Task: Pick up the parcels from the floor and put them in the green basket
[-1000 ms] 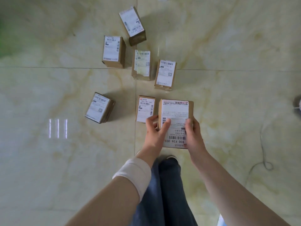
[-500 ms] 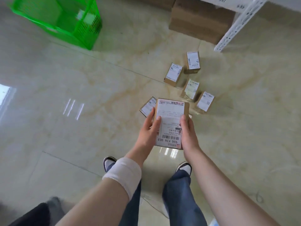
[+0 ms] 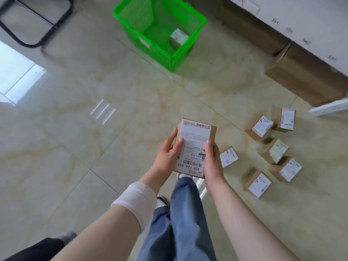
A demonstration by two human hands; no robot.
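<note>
- Both hands, left [image 3: 167, 157] and right [image 3: 213, 161], grasp the parcel [image 3: 194, 147] by its long sides, above the floor.
- Its long axis runs near to far, label up.
- The basket [image 3: 195, 21] stands far, seemingly holding one box [image 3: 178, 39].

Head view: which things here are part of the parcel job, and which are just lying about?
Part of the job:
- held parcel, gripped by left hand and right hand
- green basket, one parcel inside
- six small parcels on the floor

Just lying about:
- large cardboard boxes under the white shelving
- black frame
</note>
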